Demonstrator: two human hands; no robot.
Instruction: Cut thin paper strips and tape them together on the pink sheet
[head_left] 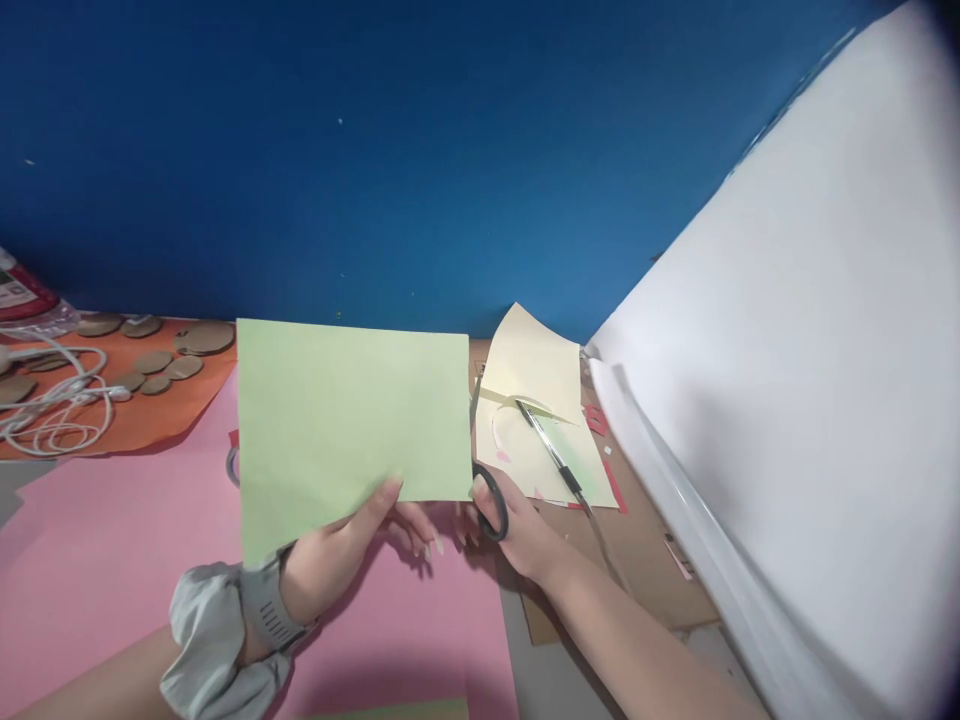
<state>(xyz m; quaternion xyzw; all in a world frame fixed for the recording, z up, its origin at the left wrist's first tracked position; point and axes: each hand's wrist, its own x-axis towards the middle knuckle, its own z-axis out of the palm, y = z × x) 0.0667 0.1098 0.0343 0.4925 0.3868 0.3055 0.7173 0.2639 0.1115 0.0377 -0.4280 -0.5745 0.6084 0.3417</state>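
Observation:
A light green sheet of paper [352,410] stands up in front of me, its near edge pinched by my left hand [337,550], thumb on top. At the sheet's right edge, my right hand [517,520] grips black-handled scissors [493,505]. One thumb sits in a handle loop, and a blade points up along the paper's right side. Part of the scissors is hidden behind the sheet. Beneath both hands lies a large pink sheet [390,640].
Cream paper [532,360] and a pen [551,450] lie on cardboard [637,560] at right. At left, an orange sheet [180,405] carries cardboard circles [204,337] and white earphones [67,400]. A blue wall [420,150] rises behind; white sheeting [810,330] slopes at right.

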